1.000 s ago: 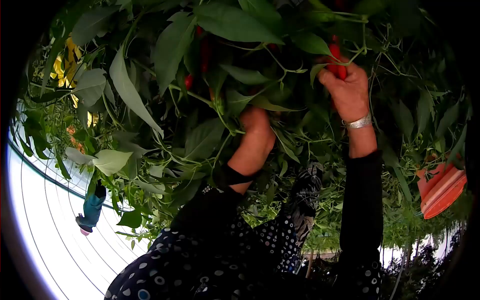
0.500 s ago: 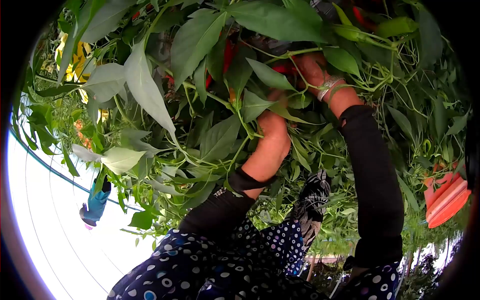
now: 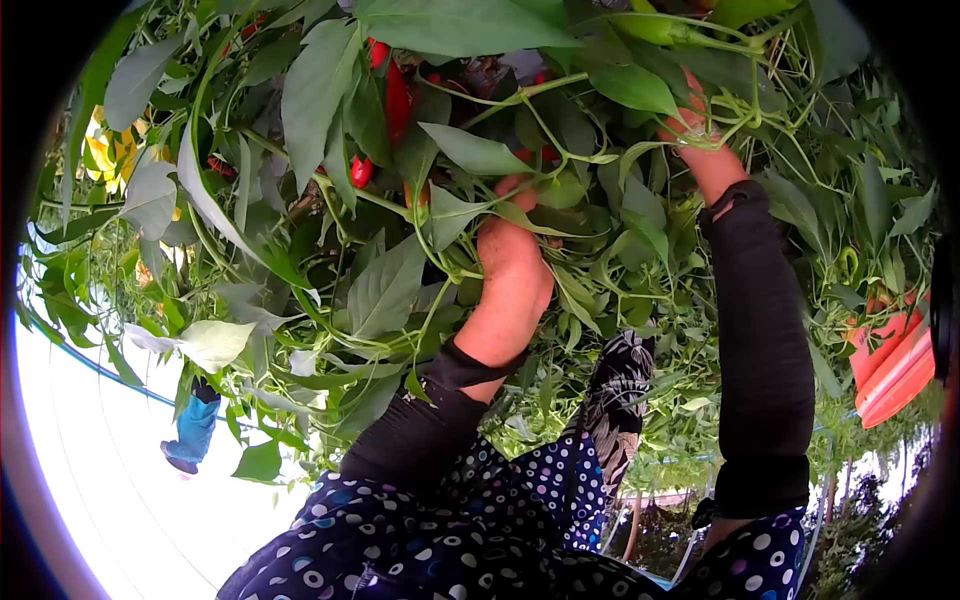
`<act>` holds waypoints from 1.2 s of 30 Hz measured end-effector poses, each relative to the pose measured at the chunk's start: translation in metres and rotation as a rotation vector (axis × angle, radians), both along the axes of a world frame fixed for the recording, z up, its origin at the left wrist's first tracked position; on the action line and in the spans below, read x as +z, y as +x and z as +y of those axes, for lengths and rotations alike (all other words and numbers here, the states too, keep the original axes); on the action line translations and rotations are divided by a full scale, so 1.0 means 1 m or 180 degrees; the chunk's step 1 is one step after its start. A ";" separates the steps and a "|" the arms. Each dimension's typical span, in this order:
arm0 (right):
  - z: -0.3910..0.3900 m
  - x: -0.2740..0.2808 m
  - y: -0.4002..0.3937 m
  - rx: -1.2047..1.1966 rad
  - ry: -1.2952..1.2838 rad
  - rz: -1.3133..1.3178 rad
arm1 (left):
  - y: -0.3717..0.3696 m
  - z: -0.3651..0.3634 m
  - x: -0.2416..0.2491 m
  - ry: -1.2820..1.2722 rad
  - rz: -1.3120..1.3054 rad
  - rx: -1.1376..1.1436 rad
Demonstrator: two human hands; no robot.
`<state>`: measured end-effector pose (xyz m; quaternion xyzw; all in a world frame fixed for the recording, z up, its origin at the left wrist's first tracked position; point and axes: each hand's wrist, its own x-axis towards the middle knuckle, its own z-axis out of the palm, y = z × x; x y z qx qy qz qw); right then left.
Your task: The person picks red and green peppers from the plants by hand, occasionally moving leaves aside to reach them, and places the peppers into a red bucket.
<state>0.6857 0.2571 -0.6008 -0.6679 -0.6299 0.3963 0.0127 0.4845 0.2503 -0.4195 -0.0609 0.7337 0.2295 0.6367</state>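
My left hand [image 3: 515,245] reaches into the leafy pepper plants, bent at the wrist. Its fingertips go behind leaves close to a red pepper [image 3: 540,155], so what they touch is hidden. To the right, my right hand [image 3: 692,125] extends deeper among the stems; a bracelet circles the wrist and a broad green leaf [image 3: 632,88] lies beside it, with most of its fingers covered by foliage. Left of my left hand hang a long red pepper [image 3: 397,100] and a smaller red one [image 3: 361,171]. A green pepper [image 3: 650,28] shows near the top.
Dense leaves and thin branching stems [image 3: 540,90] surround both forearms. An orange-red plastic container [image 3: 890,370] is at the right edge. Something yellow [image 3: 108,150] shows through the leaves on the left, and a distant person in blue [image 3: 192,430] appears lower left.
My right hand has moved up and right, away from the red pepper near it. My left hand has shifted slightly left and up. More red peppers show between the leaves.
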 end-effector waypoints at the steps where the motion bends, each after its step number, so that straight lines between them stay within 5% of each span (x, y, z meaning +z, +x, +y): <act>1: 0.007 0.007 -0.009 -0.0073 0.0086 0.0104 | 0.001 0.000 0.000 0.0010 -0.0011 -0.0013; 13: 0.055 0.045 -0.094 -0.0253 0.0024 0.1279 | 0.001 -0.006 -0.002 -0.0051 0.0043 0.0111; 16: 0.046 0.051 -0.064 -0.1383 -0.0276 0.1809 | 0.001 -0.007 -0.002 0.0091 -0.0064 0.0049; 21: 0.016 0.058 0.000 -0.4355 -0.0783 0.3589 | 0.003 -0.004 0.001 -0.0041 0.0133 0.0177; 25: -0.002 0.072 0.039 -0.5043 -0.0935 0.3865 | 0.002 -0.009 -0.004 -0.0005 0.0136 0.0514; 28: -0.005 0.094 0.022 -0.4204 -0.1275 0.4136 | 0.002 -0.006 -0.003 0.0024 0.0025 0.0436; 31: 0.005 0.137 -0.011 -0.2809 -0.1323 0.3531 | 0.002 -0.006 -0.003 -0.0035 0.0105 0.0459; 32: 0.016 0.137 -0.013 -0.1671 -0.1027 0.3035 | 0.001 -0.006 -0.003 -0.0031 0.0101 0.0450; 33: 0.012 0.134 -0.028 -0.1383 -0.0602 0.2870 | -0.001 -0.007 -0.004 0.0042 0.0015 0.0351; 35: 0.013 0.115 -0.041 -0.0326 -0.1436 0.1604 | -0.005 -0.008 -0.006 0.0141 -0.0196 0.0354; 36: 0.008 0.112 -0.047 -0.0374 -0.0978 0.1676 | -0.002 -0.005 -0.004 0.0176 -0.0145 0.0284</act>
